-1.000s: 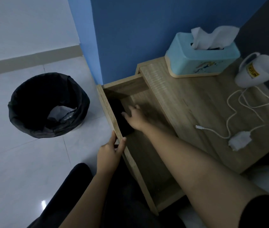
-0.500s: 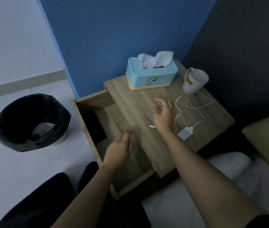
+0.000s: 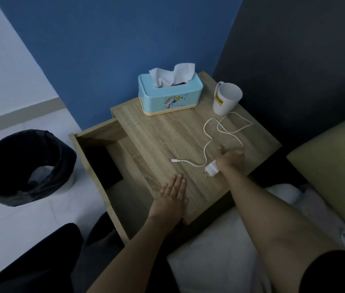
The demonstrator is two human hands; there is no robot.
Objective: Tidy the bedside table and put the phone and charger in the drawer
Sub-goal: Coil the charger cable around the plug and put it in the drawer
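The wooden bedside table [image 3: 167,132] has its drawer [image 3: 91,157] pulled out to the left. A black phone [image 3: 104,163] lies flat in the drawer's far left part. The white charger plug [image 3: 210,169] rests on the tabletop with its white cable [image 3: 220,132] looping toward the mug. My right hand [image 3: 229,158] hovers spread just right of the plug, over the cable, holding nothing. My left hand [image 3: 172,192] lies flat, palm down, on the table's front left edge.
A light blue tissue box [image 3: 170,96] stands at the back of the table, a white mug [image 3: 226,98] at the back right. A black-lined bin [image 3: 22,166] sits on the floor to the left. Bed and white pillow [image 3: 230,250] lie at the lower right.
My right hand left the phone in the drawer and moved right across the tabletop to the charger. My left hand let go of the drawer front and came to rest on the table's edge.
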